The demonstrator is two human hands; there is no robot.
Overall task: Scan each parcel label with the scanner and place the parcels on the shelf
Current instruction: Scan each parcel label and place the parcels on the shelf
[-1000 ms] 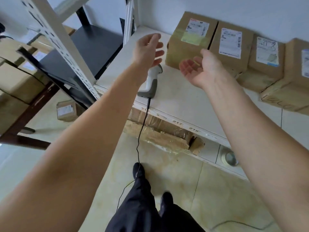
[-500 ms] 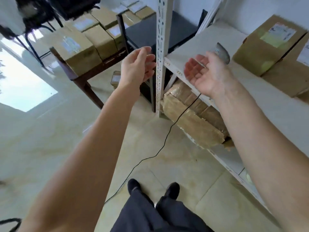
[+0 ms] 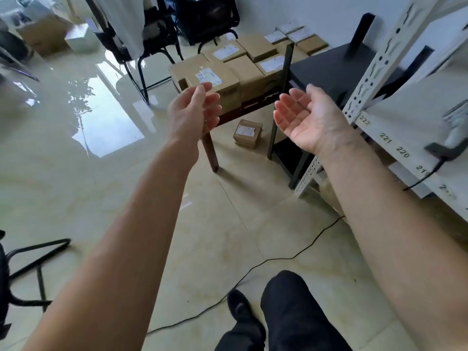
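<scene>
Several brown cardboard parcels with white labels (image 3: 222, 79) are stacked on a low dark wooden table (image 3: 250, 106) ahead of me. My left hand (image 3: 195, 112) and my right hand (image 3: 304, 117) are both held out empty toward them, fingers relaxed, palms facing each other. The nearest labelled parcel sits just beyond my left fingertips. The scanner (image 3: 453, 133) lies on the white shelf (image 3: 415, 117) at the right edge, its black cable (image 3: 278, 259) trailing across the floor. One small parcel (image 3: 247, 133) lies on the floor under the table.
A perforated white shelf upright (image 3: 377, 57) stands right of my right hand, with a black shelf unit (image 3: 329, 72) behind it. Black chairs (image 3: 152, 36) stand at the back, another chair base (image 3: 35, 262) at the left. The tiled floor is glossy. My legs are below.
My view has swung left from the shelf to the parcel table. Both hands left the shelf empty and now reach toward the stacked parcels; the scanner stays on the shelf.
</scene>
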